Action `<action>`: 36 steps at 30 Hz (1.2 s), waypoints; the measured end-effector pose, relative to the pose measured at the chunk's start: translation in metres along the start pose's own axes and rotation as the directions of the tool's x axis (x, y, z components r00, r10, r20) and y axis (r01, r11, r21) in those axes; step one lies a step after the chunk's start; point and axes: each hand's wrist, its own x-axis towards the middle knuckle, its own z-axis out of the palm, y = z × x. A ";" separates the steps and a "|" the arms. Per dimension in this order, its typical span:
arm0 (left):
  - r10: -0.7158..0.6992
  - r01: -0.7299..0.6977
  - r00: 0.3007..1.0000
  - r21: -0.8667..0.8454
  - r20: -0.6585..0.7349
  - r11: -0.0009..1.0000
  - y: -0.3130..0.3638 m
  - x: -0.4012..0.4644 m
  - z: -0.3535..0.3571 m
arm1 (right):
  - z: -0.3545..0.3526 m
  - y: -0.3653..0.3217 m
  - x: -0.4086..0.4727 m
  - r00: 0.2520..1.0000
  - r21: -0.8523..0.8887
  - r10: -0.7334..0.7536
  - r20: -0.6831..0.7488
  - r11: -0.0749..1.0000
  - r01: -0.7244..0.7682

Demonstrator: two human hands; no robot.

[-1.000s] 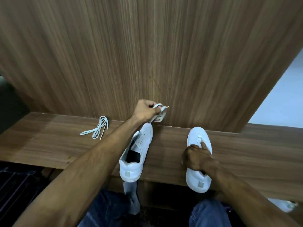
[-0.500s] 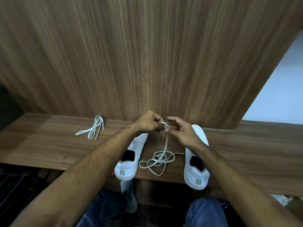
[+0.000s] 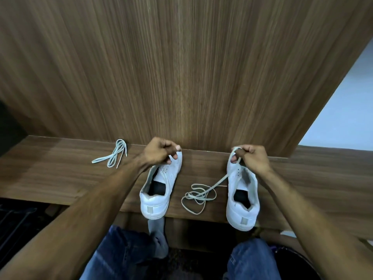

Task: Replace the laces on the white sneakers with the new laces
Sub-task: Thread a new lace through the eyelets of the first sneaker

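A tall wood-grain panel (image 3: 181,67) with vertical streaks fills most of the view and rises straight from the back edge of the tabletop (image 3: 50,174), a narrow ledge of the same brown wood. Right of the panel shows a pale, plain wall (image 3: 347,102). Below the tabletop's front edge the floor (image 3: 18,223) lies in dark shadow.

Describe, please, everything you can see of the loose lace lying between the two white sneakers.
The loose lace is a flat, off-white cord, fabric by the look of it. Most of it lies in a slack tangle of overlapping loops on the wooden shelf, between the left sneaker and the right sneaker. One strand rises diagonally from the pile, crossing the right sneaker's eyelet area, up into the right hand, which pinches it above the toe. The left hand is closed above the other shoe; whether it holds an end is unclear.
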 end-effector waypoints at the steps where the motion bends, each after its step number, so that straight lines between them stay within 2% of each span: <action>1: 0.014 -0.016 0.999 0.054 0.031 0.998 -0.003 0.001 0.007 | 0.005 -0.006 -0.004 0.999 0.052 0.023 0.044 0.998 -0.026; 4: 0.137 -0.154 0.983 0.139 0.126 0.978 -0.004 -0.001 0.043 | 0.026 -0.029 -0.016 0.989 0.131 0.039 0.141 0.990 -0.058; 8: 0.156 -0.166 0.962 0.030 0.222 0.986 -0.006 -0.007 0.093 | 0.040 -0.065 -0.026 0.981 0.263 -0.029 0.194 0.964 -0.024; 12: 0.118 -0.136 0.964 0.062 0.238 0.989 -0.015 -0.008 0.101 | 0.021 -0.088 -0.014 0.995 0.309 -0.085 0.042 0.949 0.068; 15: 0.090 -0.104 0.982 0.074 0.167 0.992 -0.028 -0.002 0.072 | -0.008 -0.091 -0.002 0.989 0.349 -0.061 -0.137 0.931 0.106; 17: 0.104 -0.113 0.992 0.145 0.068 0.983 -0.029 0.001 0.047 | -0.031 -0.084 0.009 0.960 0.261 -0.071 -0.270 0.955 0.144; 20: 0.075 -0.067 0.996 0.154 -0.047 0.986 -0.025 0.010 0.014 | -0.051 -0.055 0.025 0.916 -0.126 -0.168 -0.365 0.983 0.130; 23: 0.070 -0.063 0.995 0.093 -0.070 0.994 -0.014 0.017 0.005 | -0.041 -0.024 0.030 0.951 -0.424 -0.150 -0.270 0.905 0.022; 26: 0.080 -0.085 0.996 0.120 0.049 0.989 0.006 0.012 0.021 | -0.008 -0.010 0.019 0.999 -0.541 -0.037 0.024 0.840 0.044; 28: 0.109 -0.133 0.982 0.152 0.155 0.979 0.015 0.009 0.036 | 0.016 -0.005 0.007 0.976 -0.572 -0.064 0.207 0.802 0.174; 31: 0.126 -0.172 0.963 0.180 0.240 0.968 0.018 0.009 0.052 | 0.045 -0.008 -0.013 0.905 -0.413 -0.128 0.405 0.858 0.306; 33: 0.126 -0.179 0.959 0.200 0.253 0.963 0.019 0.009 0.054 | 0.056 -0.007 -0.016 0.885 -0.377 -0.148 0.442 0.864 0.333; 36: 0.131 -0.182 0.956 0.180 0.261 0.967 0.015 0.009 0.044 | 0.051 -0.003 -0.005 0.932 -0.408 -0.183 0.314 0.860 0.306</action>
